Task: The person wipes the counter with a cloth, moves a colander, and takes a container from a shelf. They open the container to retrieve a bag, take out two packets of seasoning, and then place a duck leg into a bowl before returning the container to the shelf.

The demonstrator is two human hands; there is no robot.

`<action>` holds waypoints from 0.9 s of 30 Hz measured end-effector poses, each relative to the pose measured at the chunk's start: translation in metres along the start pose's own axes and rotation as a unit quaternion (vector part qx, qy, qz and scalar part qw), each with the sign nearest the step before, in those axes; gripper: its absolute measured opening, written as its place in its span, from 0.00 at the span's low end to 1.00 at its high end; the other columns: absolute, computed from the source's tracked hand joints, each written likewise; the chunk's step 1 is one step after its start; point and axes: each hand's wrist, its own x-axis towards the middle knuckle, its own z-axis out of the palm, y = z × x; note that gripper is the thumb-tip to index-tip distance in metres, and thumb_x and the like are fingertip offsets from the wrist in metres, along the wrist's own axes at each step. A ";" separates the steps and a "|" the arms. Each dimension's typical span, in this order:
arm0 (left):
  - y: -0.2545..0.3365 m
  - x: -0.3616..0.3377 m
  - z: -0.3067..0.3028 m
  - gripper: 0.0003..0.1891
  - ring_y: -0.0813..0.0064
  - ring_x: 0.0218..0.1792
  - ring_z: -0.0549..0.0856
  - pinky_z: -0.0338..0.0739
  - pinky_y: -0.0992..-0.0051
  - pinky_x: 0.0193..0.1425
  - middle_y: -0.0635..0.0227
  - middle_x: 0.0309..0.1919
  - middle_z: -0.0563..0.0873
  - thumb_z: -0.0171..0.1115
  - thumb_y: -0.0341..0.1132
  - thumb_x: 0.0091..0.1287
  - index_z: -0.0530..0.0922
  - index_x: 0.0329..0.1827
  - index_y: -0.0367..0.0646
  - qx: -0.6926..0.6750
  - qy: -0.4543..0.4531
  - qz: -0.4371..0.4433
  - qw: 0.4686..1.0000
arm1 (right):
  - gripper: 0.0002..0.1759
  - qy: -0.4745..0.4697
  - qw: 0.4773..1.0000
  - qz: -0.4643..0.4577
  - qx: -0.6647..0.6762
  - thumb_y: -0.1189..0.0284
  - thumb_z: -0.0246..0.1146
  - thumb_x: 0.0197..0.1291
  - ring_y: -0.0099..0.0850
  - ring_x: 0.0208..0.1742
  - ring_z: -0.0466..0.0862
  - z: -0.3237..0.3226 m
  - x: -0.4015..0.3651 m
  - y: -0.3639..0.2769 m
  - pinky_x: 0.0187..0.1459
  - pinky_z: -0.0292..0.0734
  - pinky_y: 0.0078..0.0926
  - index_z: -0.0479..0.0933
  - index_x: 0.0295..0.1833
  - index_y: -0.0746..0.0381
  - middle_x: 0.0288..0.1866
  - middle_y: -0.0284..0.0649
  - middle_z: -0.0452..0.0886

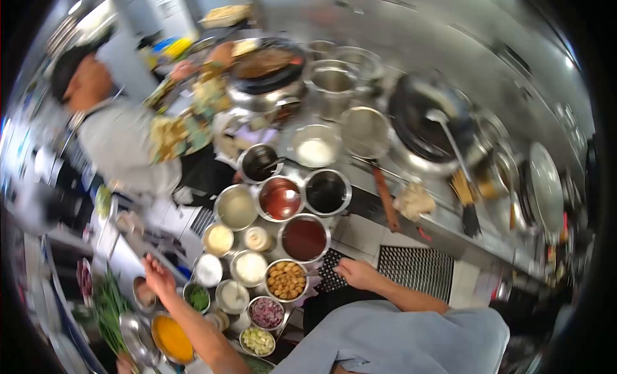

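Note:
My left hand (158, 277) is over the left counter with its fingers apart, slightly blurred, near a small bowl of pale brown food (144, 292). Lower down, a bowl of orange liquid (173, 337) lies beside my left forearm. My right hand (355, 273) is closed around the thin handle of what looks like a spoon, which reaches towards the bowl of brown chunks (286, 281). Around that bowl are chopped red onion (266, 312), pale green pieces (258, 341), dark red sauce (304, 240) and chopped green herbs (197, 298).
A co-worker (128, 136) in a dark cap reaches towards a wok (267, 65) at the upper left. Another wok (427, 117) holds a ladle. A strainer (365, 133) with a wooden handle extends over the counter edge. Green stalks (108, 316) lie at lower left.

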 end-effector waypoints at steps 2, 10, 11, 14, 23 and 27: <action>-0.012 -0.058 0.145 0.13 0.89 0.13 0.62 0.55 0.84 0.16 0.81 0.16 0.70 0.54 0.44 0.79 0.78 0.40 0.45 0.142 0.047 0.032 0.988 | 0.20 0.054 0.998 -0.003 -0.019 0.58 0.60 0.69 0.55 0.34 0.82 -0.023 -0.004 -0.021 0.37 0.74 0.51 0.74 0.31 0.64 0.30 0.53 0.82; -0.223 -0.246 0.298 0.09 0.68 0.32 0.88 0.82 0.75 0.32 0.50 0.43 0.85 0.60 0.35 0.69 0.75 0.31 0.42 0.165 -0.375 -0.198 0.891 | 0.29 0.421 0.835 0.180 -0.306 0.64 0.66 0.59 0.45 0.68 0.71 -0.297 -0.068 0.084 0.64 0.68 0.49 0.71 0.63 0.64 0.64 0.52 0.74; -0.255 -0.270 0.318 0.09 0.65 0.35 0.88 0.83 0.73 0.33 0.49 0.46 0.84 0.59 0.35 0.70 0.75 0.32 0.41 0.136 -0.391 -0.241 0.878 | 0.31 0.400 0.827 0.262 -0.297 0.62 0.66 0.59 0.42 0.74 0.67 -0.332 -0.070 0.111 0.66 0.66 0.47 0.69 0.65 0.64 0.70 0.52 0.70; -0.349 -0.325 0.377 0.15 0.64 0.49 0.85 0.82 0.70 0.47 0.50 0.59 0.78 0.63 0.34 0.68 0.73 0.52 0.34 0.395 -0.326 -0.222 0.830 | 0.30 0.272 0.870 0.329 -0.246 0.62 0.65 0.59 0.44 0.69 0.74 -0.389 -0.057 0.218 0.64 0.70 0.44 0.70 0.64 0.65 0.64 0.55 0.76; -0.538 -0.298 0.343 0.17 0.74 0.24 0.78 0.74 0.73 0.23 0.66 0.31 0.76 0.63 0.25 0.56 0.69 0.48 0.36 0.687 -0.276 -0.102 0.664 | 0.30 0.412 0.834 0.198 0.307 0.64 0.66 0.62 0.40 0.47 0.82 -0.419 -0.102 0.280 0.52 0.77 0.39 0.70 0.64 0.71 0.50 0.56 0.82; -0.468 -0.280 0.353 0.26 0.46 0.45 0.86 0.78 0.56 0.51 0.46 0.42 0.85 0.65 0.32 0.56 0.70 0.58 0.37 0.776 -0.280 -0.114 0.553 | 0.30 0.459 0.831 0.313 0.026 0.66 0.64 0.60 0.57 0.67 0.75 -0.576 -0.130 0.341 0.66 0.71 0.45 0.70 0.63 0.74 0.64 0.68 0.73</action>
